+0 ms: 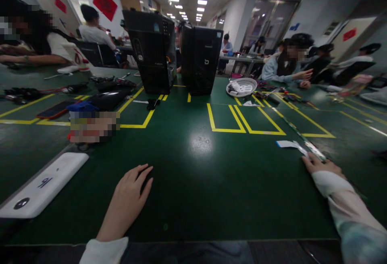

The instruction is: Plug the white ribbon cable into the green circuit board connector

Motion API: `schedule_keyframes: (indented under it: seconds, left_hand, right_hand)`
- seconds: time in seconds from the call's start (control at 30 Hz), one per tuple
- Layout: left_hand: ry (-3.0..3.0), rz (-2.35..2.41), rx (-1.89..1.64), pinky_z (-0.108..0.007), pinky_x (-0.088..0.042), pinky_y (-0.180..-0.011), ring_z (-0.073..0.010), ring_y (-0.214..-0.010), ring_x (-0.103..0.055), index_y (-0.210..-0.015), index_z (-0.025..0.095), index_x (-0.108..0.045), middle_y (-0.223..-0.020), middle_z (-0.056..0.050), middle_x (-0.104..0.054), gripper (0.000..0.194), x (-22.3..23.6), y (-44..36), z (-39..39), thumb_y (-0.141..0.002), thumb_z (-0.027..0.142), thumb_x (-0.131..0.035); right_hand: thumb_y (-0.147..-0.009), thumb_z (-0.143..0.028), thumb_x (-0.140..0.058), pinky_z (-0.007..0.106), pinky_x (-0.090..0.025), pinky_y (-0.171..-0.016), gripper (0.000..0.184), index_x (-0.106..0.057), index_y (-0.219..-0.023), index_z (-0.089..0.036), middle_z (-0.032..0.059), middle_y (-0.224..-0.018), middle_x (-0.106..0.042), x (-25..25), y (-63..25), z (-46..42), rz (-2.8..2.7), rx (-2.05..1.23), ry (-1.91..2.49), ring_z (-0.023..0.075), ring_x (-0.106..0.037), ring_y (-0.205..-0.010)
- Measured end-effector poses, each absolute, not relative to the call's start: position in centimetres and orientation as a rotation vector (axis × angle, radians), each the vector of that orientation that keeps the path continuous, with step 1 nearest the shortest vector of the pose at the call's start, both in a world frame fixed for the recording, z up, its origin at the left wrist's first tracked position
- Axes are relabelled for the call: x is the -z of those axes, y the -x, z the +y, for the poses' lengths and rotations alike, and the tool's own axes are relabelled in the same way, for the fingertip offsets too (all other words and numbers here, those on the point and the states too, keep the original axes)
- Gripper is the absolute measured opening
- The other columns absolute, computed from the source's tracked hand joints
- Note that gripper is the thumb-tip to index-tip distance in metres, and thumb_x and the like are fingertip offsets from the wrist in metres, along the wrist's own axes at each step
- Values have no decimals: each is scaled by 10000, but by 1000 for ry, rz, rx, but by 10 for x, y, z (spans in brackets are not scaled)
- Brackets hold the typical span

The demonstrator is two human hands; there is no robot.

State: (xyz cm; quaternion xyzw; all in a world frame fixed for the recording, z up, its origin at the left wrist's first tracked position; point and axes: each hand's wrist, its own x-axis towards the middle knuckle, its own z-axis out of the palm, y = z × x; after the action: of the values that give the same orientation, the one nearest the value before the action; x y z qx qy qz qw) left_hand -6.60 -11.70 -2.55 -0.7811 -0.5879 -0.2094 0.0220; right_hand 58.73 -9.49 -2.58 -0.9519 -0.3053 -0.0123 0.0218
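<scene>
My left hand (pixel 128 193) rests on the green tabletop (pixel 208 199), its fingers stretched out and slightly apart with nothing in them. To its left lies a long white plastic casing (pixel 65 171) with dark markings and a round black spot. Over at the right, my right hand (pixel 325 167) is on the near end of a long, narrow circuit board strip (pixel 292 125), with fingers closed around it. A white flat ribbon cable (pixel 287 144) with a blue tip sticks out leftward beside those fingers. My hand partly hides the strip's near end.
Two black computer towers (pixel 151 54) (pixel 202 60) stand at the back centre. Right of them is a white basket (pixel 242 87) with small parts. Yellow tape (pixel 228 130) marks the table. A phone (pixel 56 109), cables and tools lie left. Several people sit around.
</scene>
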Motion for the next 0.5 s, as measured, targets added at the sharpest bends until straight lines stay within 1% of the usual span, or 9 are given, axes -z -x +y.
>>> schedule_keyframes:
  seconds: [0.13, 0.23, 0.4, 0.5]
  left_hand:
    - [2429, -1824, 645, -480, -457, -1007, -289, -1174, -552, -1258, 163, -598, -1281, -140, -587, 477, 27, 67, -117, -942, 450, -385]
    - [2435, -1837, 627, -488, -461, -1001, -288, -1178, -546, -1271, 165, -587, -1286, -141, -582, 482, 28, 69, -117, -946, 456, -381]
    - [2435, -1844, 606, -493, -462, -997, -291, -1185, -540, -1275, 164, -581, -1292, -141, -579, 485, 29, 70, -117, -947, 457, -377]
    - [2432, -1851, 596, -492, -463, -997, -293, -1184, -542, -1274, 165, -583, -1291, -139, -578, 489, 29, 69, -117, -944, 460, -376]
  right_hand:
    - [-920, -568, -258, 616, -262, -899, 630, -438, -1444, -269, 263, -1447, -347, 22, -577, -82, -834, 0, 2939, 445, -332, -1299]
    - [-918, -572, -236, 633, -226, -905, 630, -468, -1419, -267, 266, -1444, -341, 24, -575, -81, -817, 11, 2913, 442, -325, -1292]
    - [-910, -587, -211, 660, -224, -889, 641, -532, -1354, -254, 284, -1378, -408, 27, -574, -85, -864, 88, 2864, 439, -384, -1236]
    - [-915, -567, -242, 653, -259, -879, 618, -582, -1306, -229, 289, -1376, -418, 30, -576, -87, -900, 132, 2841, 439, -373, -1255]
